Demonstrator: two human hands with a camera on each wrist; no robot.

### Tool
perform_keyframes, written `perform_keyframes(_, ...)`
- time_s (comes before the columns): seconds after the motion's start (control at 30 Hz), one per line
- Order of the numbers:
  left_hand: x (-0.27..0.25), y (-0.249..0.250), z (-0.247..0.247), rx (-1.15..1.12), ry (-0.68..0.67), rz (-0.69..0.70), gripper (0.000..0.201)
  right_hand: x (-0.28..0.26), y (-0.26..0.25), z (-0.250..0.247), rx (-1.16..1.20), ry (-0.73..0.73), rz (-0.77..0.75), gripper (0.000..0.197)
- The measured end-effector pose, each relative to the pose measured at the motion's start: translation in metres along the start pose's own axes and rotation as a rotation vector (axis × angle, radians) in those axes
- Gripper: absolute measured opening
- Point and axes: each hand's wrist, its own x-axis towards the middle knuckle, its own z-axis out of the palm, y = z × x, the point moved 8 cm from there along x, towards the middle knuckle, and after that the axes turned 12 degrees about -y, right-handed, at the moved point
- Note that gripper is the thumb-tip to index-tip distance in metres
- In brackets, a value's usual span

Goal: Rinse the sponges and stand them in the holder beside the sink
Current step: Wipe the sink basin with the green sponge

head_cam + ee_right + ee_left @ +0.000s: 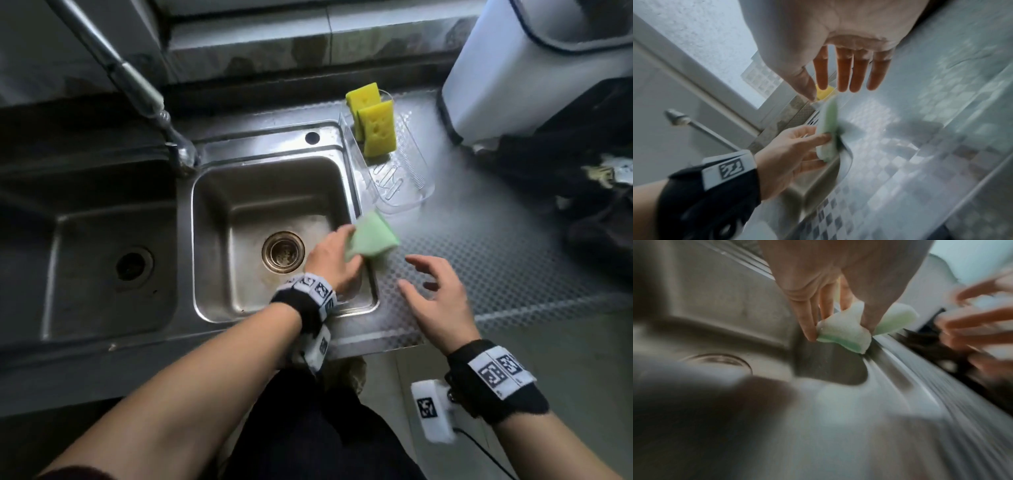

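Note:
My left hand (334, 260) pinches a light green sponge (371, 236) over the right rim of the steel sink (212, 192); the left wrist view shows the green sponge (844, 331) squeezed between its thumb and fingers. My right hand (435, 291) hovers open, fingers spread, over the counter just right of the sponge, not touching it. In the right wrist view the right hand's fingers (844, 74) are straight, with the green sponge (828, 128) beyond them. Two yellow sponges (373, 120) stand upright at the far end of the clear plastic holder (407, 192) beside the sink.
A chrome faucet (137, 89) reaches over the sink from the back left. A second, darker basin (113, 260) lies to the left. A large white container (534, 68) and dark cloth items (582, 192) occupy the right of the patterned counter (496, 260).

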Motion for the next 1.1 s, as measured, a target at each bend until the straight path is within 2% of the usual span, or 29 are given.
perform_keyframes(0.13, 0.045, -0.019, -0.032, -0.288, 0.109, -0.106, 0.051, -0.004, 0.01, -0.012, 0.071, 0.06, 0.09, 0.032)
perform_keyframes(0.3, 0.094, -0.024, -0.061, -0.353, 0.176, -0.128, 0.046, -0.007, 0.02, -0.015, 0.111, 0.122, 0.17, 0.031)
perform_keyframes(0.47, 0.135, -0.017, -0.107, -0.055, 0.19, -0.101, 0.056, -0.01, 0.024, -0.01, 0.111, 0.154, 0.215, 0.03)
perform_keyframes(0.6, 0.146, -0.019, -0.142, 0.263, 0.199, -0.101, 0.05, -0.013, 0.029, -0.004, 0.15, 0.167, 0.264, 0.03)
perform_keyframes(0.67, 0.142, -0.032, -0.16, 0.334, 0.228, -0.125, 0.048, -0.013, 0.032, -0.003, 0.175, 0.171, 0.285, 0.029)
perform_keyframes(0.77, 0.124, -0.063, -0.181, 0.326, 0.255, -0.171, 0.052, -0.01, 0.033, 0.0, 0.206, 0.163, 0.301, 0.028)
perform_keyframes(0.93, 0.072, -0.108, -0.2, 0.301, 0.257, -0.246, 0.061, 0.002, 0.026, 0.006, 0.237, 0.134, 0.293, 0.026)
perform_keyframes(1.0, 0.044, -0.119, -0.2, 0.215, 0.257, -0.256, 0.062, 0.01, 0.019, 0.011, 0.252, 0.113, 0.27, 0.025)
perform_keyframes(1.1, 0.003, -0.113, -0.184, 0.038, 0.268, -0.168, 0.056, 0.023, 0.007, 0.017, 0.273, 0.091, 0.239, 0.021)
